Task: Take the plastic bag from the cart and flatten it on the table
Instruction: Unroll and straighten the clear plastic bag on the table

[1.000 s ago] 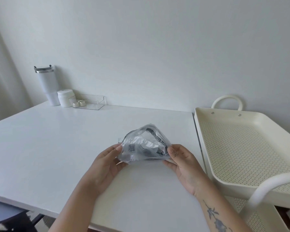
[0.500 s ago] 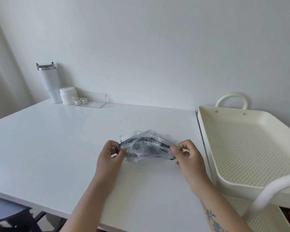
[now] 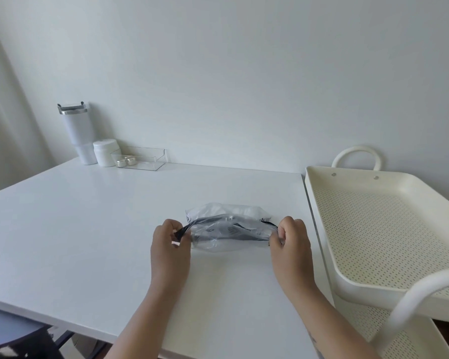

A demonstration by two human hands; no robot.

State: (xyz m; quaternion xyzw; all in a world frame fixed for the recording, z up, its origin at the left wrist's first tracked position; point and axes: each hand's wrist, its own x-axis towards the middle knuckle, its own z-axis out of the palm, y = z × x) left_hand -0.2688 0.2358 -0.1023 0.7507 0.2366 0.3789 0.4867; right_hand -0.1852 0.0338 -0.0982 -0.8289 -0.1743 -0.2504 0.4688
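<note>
A crumpled clear plastic bag (image 3: 228, 226) with black print is stretched sideways just above the white table (image 3: 88, 229). My left hand (image 3: 169, 244) pinches its left end, where a black strip shows. My right hand (image 3: 292, 242) pinches its right end. The bag's far part bulges up behind the taut front edge. The cream cart (image 3: 319, 216) stands against the table's right side, and its perforated top tray holds nothing that I can see.
At the table's far left stand a white tumbler (image 3: 77, 133), a small white jar (image 3: 105, 152) and a clear box (image 3: 140, 158) holding two small shiny items. A cart handle (image 3: 425, 291) arches at the lower right. A dark stool (image 3: 13, 338) sits below the table's front left.
My hands have moved apart, pulling the bag from a puffed bundle into a wider, flatter strip. Both went from cupping it to pinching its ends.
</note>
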